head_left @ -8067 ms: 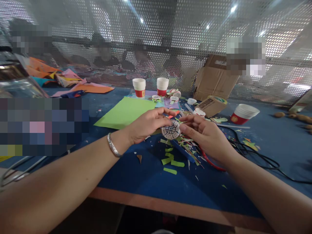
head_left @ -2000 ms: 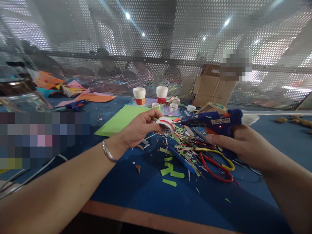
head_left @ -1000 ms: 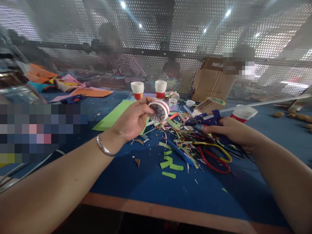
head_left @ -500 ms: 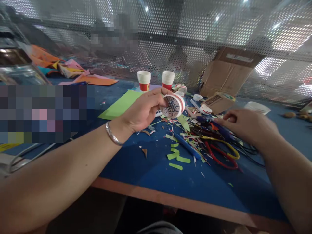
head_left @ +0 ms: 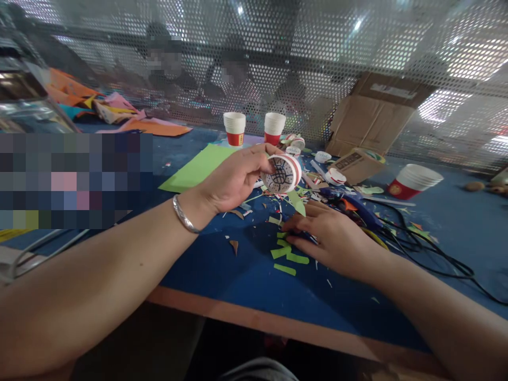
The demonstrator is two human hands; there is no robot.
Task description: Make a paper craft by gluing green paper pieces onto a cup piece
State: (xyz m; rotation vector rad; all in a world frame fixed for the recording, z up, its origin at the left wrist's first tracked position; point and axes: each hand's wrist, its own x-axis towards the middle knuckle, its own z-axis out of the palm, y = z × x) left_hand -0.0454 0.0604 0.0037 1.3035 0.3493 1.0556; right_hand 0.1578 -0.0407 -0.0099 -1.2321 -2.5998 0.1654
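Note:
My left hand holds up a cut-off paper cup bottom, pinched at its left edge. It is white with a red band, and dark lines like a turtle-shell pattern are drawn on its face. Low over the table, my right hand has its thumb and fingers closed around a blue pen that lies among paper scraps, mostly hidden by the hand. Short green paper strips lie just beside the thumb. A longer green strip is between the two hands.
Behind my right hand lies a blue glue gun with a black cable. Two cup stacks stand at the back; another stack leans at right. Green paper, a cardboard box and a perforated metal screen are beyond.
My right hand has moved left and nearer, from beside the glue gun to the blue pen. The cup stack at right now shows fully. My left hand still holds the cup bottom in place.

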